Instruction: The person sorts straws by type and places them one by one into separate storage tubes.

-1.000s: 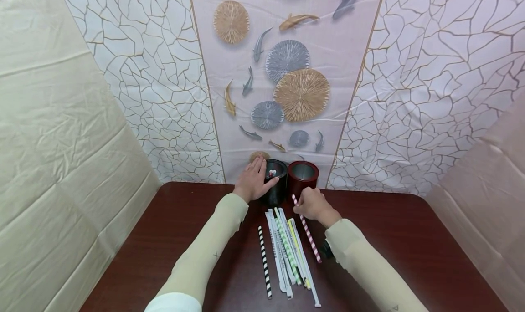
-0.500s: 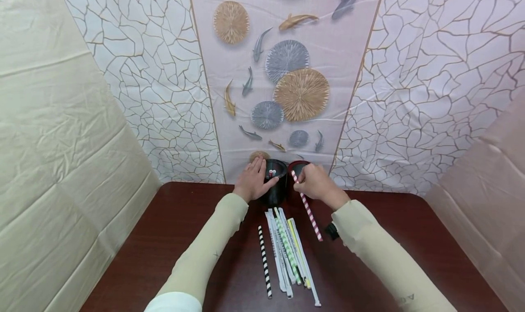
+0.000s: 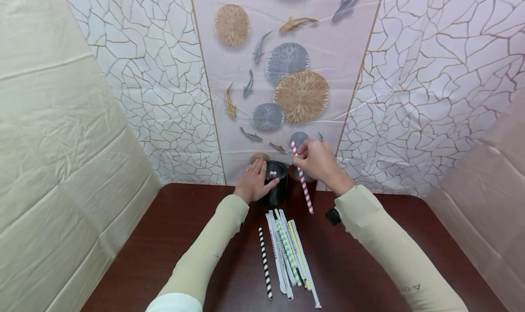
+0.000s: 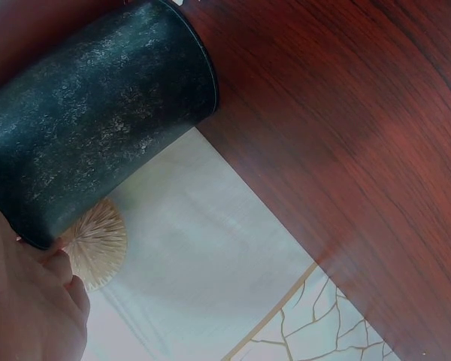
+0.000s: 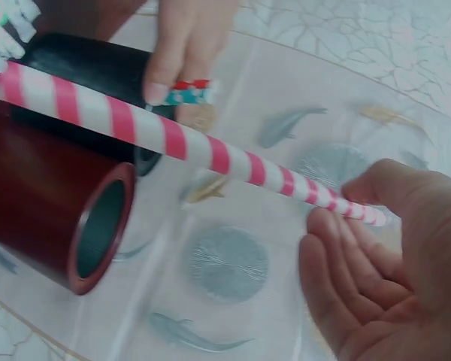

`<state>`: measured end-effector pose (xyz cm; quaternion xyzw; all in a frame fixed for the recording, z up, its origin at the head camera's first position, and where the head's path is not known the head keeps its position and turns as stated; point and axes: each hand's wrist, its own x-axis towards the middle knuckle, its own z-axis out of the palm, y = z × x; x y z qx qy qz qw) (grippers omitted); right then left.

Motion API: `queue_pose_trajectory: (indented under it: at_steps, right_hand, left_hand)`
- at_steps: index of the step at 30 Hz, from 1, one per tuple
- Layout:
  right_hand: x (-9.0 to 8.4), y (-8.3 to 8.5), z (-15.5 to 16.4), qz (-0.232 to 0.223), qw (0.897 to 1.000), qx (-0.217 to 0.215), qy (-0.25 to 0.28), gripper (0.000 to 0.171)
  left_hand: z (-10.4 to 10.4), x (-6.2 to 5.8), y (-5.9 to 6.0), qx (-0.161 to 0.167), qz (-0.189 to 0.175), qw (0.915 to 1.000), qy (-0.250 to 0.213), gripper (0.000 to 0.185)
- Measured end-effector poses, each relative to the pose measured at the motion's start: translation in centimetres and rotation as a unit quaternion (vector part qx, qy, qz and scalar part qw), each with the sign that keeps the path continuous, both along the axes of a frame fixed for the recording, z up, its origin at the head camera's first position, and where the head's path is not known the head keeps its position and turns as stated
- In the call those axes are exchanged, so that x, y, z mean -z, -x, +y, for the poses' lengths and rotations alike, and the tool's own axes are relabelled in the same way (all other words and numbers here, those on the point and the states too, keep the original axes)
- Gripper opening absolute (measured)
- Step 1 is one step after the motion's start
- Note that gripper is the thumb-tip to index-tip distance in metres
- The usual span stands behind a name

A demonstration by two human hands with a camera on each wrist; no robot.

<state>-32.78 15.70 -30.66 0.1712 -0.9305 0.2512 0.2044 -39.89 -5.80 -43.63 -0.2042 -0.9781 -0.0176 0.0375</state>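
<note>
- right hand raised above the red cup, pinching the upper end of a pink-and-white striped straw between thumb and fingertips; the other fingers loosely curved.
- the straw hangs tilted, its lower end over the table just in front of the red cup, clear of the surface. not in either cup.
- in the right wrist view the same straw crosses the frame on a slant above the red cup; the cup's mouth is open and looks grey inside.
- left hand wraps around the black cup, palm against its left side, thumb lying across the near rim.
- left wrist view: black cup standing on the table, fingers against its wall.
- the black cup holds a few short straw ends, red and white among them, seen from the head view; details too small to tell.
- red cup stands just beside the black cup, on its right, both at the table's far edge against the patterned backdrop.
- a row of straws lies on the table nearer the person: one black-and-white striped on the left, then white wrapped ones, a green-patterned one, a yellow one.
- small black object at the right wrist.
</note>
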Motion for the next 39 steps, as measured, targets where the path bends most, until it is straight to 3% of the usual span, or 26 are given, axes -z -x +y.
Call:
queue_pose_trajectory:
  at_steps: [8,14,19,26,39]
  right_hand:
    - [-2.2,0.2,-0.7,0.078,0.992,-0.021,0.092,0.016]
    - [-2.3,0.5,-1.3,0.140,0.977,-0.034,0.158,0.016]
    - [-1.3,1.1,-1.9,0.182,0.963,-0.050,0.193,0.017]
    - [0.7,2.4,-2.7,0.212,0.953,-0.053,0.211,0.015]
    - [4.4,4.3,-3.9,0.196,0.954,-0.043,0.223,0.014]
  left_hand:
    - [0.0,0.2,0.2,0.001,-0.006,1.0000,0.004,0.093]
    - [-0.1,0.1,0.1,0.002,-0.002,1.0000,0.005,0.093]
    - [-0.1,0.1,0.2,0.002,-0.003,1.0000,0.001,0.092]
    - [-0.2,0.0,0.0,0.002,-0.004,1.0000,-0.001,0.092]
    - [0.0,-0.1,-0.1,0.002,0.007,1.0000,0.000,0.092]
